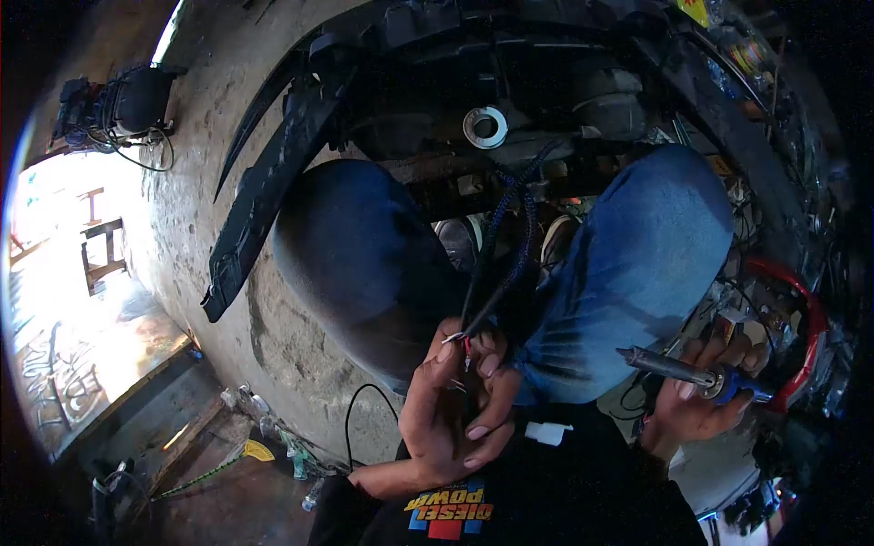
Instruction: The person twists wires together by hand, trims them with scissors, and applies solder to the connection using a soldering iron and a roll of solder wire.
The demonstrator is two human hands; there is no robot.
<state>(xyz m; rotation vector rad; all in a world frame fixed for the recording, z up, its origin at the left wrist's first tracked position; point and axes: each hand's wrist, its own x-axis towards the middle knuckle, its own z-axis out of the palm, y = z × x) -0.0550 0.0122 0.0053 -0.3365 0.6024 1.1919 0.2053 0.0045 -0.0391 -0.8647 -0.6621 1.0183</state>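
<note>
My left hand [455,396] is closed in a pinch, close to my body. Between its fingertips are the stripped ends of thin wires, red and white among them, coming out of a black braided cable [496,227]. That cable runs up between my knees toward the dark part in front of me. On the right, my right hand [706,387] is wrapped around a soldering iron [674,366] with a blue handle. Its tip points left, apart from the wires. A small white plastic piece [549,433] lies on my dark shirt between the hands.
A large black plastic part [264,196] arches around my knees, with a pale round ring [484,127] on it. A red curved piece [807,337] lies beside my right hand among clutter. At left are a dark machine with a cord [141,100] and a wooden surface [100,382].
</note>
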